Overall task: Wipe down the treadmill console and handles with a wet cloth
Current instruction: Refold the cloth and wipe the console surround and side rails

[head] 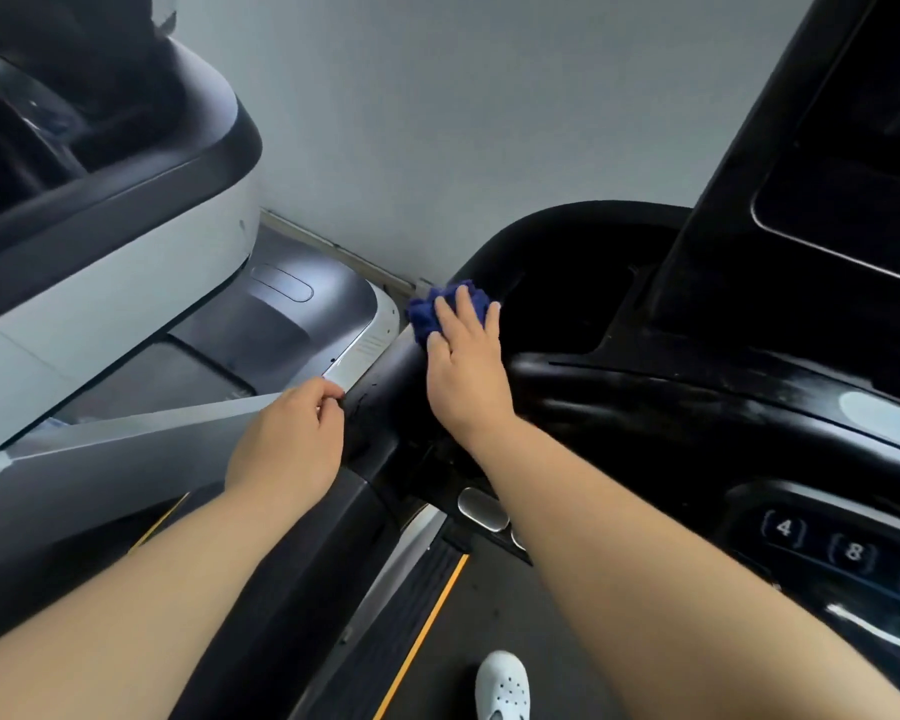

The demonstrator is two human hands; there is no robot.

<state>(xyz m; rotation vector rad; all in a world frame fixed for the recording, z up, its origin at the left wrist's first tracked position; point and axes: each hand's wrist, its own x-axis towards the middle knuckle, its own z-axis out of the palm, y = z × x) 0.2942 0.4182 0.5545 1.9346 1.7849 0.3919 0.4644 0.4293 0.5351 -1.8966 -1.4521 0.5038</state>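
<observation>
**Blue cloth (424, 314) pressed on the left handle (401, 387)**

The black treadmill console (749, 407) fills the right side, and a white and grey machine (126, 283) stands at the far left. The black handle runs between them. The right hand (466, 371) lies flat, fingers straight, and presses the cloth on the handle's far end. The left hand (287, 439), fingers curled in and holding nothing visible, is just beside the handle, nearer. A white shoe (502, 685) shows at the near edge.

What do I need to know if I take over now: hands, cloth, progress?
Right hand: fingers flat, pressing the blue cloth onto the left handle where it bends into the console.
Left hand: fingers curled at that handle's outer edge; grip unclear.
Done: wiping underway; wiped areas can't be told apart.
Left: probably the console and its number keys.
</observation>
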